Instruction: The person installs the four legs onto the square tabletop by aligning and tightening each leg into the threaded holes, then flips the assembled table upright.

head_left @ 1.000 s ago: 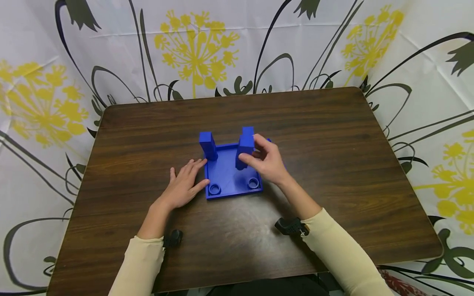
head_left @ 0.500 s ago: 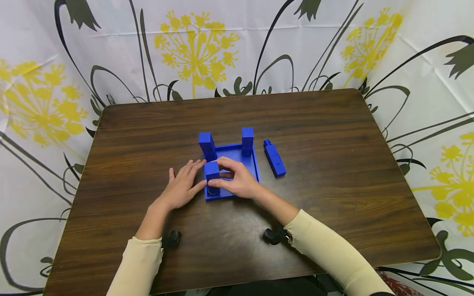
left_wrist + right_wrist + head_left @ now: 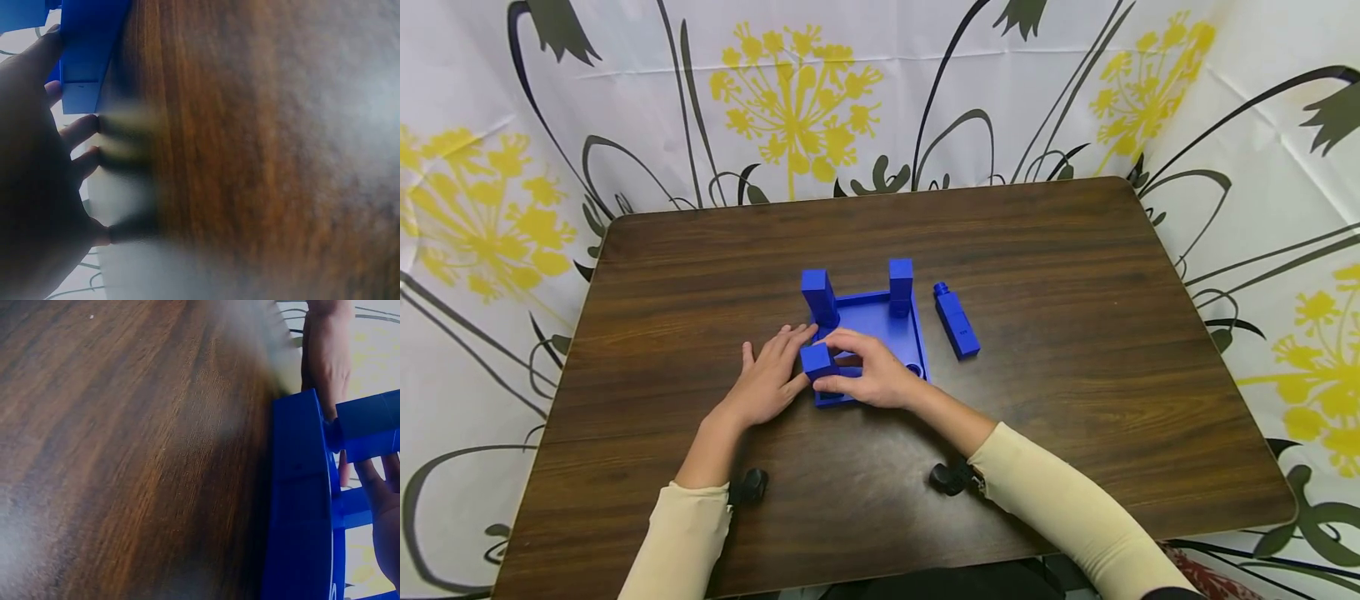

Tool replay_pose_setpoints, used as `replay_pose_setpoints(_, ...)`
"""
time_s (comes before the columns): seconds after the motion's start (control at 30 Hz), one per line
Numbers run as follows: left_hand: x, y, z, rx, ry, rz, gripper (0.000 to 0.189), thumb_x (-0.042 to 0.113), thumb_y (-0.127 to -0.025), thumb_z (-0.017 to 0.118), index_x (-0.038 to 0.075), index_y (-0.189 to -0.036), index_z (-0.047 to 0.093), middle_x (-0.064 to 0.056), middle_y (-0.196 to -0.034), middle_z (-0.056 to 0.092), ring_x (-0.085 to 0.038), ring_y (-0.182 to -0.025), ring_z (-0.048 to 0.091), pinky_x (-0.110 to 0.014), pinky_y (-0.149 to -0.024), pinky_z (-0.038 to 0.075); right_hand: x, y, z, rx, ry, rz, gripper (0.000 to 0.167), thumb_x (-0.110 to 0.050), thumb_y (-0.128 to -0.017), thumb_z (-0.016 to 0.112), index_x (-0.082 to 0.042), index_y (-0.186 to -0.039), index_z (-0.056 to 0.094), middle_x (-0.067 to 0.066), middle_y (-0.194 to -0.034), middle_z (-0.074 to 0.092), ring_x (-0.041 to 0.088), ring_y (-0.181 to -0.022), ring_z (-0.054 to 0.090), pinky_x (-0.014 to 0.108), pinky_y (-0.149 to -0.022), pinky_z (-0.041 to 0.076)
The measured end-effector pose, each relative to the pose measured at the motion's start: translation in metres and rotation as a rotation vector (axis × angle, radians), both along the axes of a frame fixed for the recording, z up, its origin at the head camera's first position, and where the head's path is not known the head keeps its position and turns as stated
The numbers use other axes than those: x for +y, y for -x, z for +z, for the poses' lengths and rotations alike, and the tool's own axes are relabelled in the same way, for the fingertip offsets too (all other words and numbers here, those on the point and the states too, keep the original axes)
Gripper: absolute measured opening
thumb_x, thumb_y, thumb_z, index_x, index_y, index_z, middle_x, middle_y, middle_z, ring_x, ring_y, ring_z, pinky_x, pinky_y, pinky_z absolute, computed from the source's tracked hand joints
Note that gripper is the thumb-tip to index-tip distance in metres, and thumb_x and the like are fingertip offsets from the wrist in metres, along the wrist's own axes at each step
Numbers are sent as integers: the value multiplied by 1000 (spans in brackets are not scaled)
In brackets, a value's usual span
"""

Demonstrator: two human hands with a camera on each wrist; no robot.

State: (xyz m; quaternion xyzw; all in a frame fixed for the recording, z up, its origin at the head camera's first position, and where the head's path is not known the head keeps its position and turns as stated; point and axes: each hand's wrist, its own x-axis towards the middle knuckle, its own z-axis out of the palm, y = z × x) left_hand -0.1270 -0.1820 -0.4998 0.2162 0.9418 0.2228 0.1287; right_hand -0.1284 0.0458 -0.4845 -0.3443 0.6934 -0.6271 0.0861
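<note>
In the head view a shallow blue tray [image 3: 876, 315] lies on the table. My right hand [image 3: 880, 375] grips a blue square post [image 3: 817, 360] between thumb and fingers over the tray's near left corner; the post leans left. The right wrist view shows this post's [image 3: 369, 425] narrow neck at the corner socket; how deep it sits I cannot tell. My left hand [image 3: 765, 387] lies with fingers spread against the tray's left side, also seen in the left wrist view. Blue posts stand upright at the far left corner [image 3: 818, 296] and far right corner [image 3: 901, 287].
A loose blue post [image 3: 957, 323] with a narrow threaded-looking neck lies on the table right of the tray. At the near right corner a round socket [image 3: 913, 369] shows partly behind the right hand. The brown wooden table [image 3: 1075, 333] meets a flowered cloth at the back.
My right hand has carried the post from above the tray's right side to the near left corner. There the post has gone from upright to leaning left. The left hand stays put.
</note>
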Motion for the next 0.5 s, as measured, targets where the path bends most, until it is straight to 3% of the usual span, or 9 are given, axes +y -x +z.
replay_pose_setpoints(0.3,1,0,1,-1,6,2,66,39,-102,50,29,-158,17,-8,-161,21,-34,-149,8,-76,-102,-6,4,3,6,-3,-78,100,50,-6,-89,71,-1,-135,51,16,-134,57,15,-123,53,30,-97,46)
replay_pose_setpoints(0.5,2,-1,2,2,-4,-4,68,29,-100,54,27,-158,18,-9,-161,22,-34,-149,8,-77,-101,-5,7,7,10,-26,-80,215,59,2,-89,63,-3,-144,42,19,-137,54,15,-133,45,35,-105,39)
